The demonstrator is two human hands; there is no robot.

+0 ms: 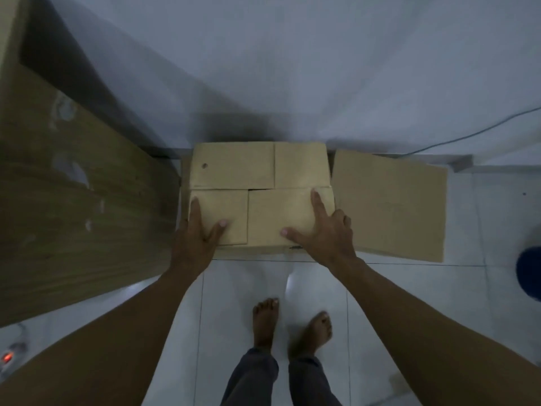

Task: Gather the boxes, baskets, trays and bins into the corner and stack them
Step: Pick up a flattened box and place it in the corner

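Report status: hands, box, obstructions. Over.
Left hand and right hand pressing on top of closed tan cardboard box. Box on white tiled floor, against wall. Flat cardboard sheet beside its right, wooden panel at left.

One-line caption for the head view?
Left hand and right hand rest on a closed cardboard box by the wall.
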